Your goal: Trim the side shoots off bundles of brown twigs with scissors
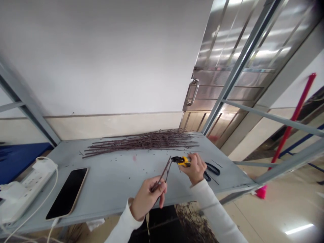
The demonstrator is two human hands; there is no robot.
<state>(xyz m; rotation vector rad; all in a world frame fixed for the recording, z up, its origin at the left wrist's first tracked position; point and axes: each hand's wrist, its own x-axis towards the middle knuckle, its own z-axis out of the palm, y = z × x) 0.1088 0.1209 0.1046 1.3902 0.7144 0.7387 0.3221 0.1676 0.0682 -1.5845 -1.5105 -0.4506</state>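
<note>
The left hand (pixel 150 195) is closed around the lower part of a thin, dark-brown forked twig (pixel 165 171), raised above the near edge of a grey, flat-topped bench (pixel 113 184); the right hand (pixel 194 168) is clamped on the yellow-and-black handles of black-nosed pliers (pixel 186 161). The pliers' nose meets or lies just beside the twig's upper end; whether it bites is too small to tell. Because the twig is slim and gripped only low down, its free end could bend or swing away under the pliers' push, and a squeeze set slightly off could catch the wrong fork or crush it. A snapped piece might fly, and if the pliers slipped down along the stem, they could nip the left fingers. Beyond the hands, a long heap of dark-brown bare twigs (pixel 152 140) lies across the back of the bench, its tangled tips likely to snag if one were pulled free. Black looped handles (pixel 214 169), perhaps of scissors, lie just beyond the right wrist, where that forearm could knock them. Small dark scraps (pixel 129 178) dot the surface. To the left lie a black-screened smartphone (pixel 68 192) and a white power strip (pixel 29 190), with a loose white cable (pixel 56 182) that a sleeve might catch.
</note>
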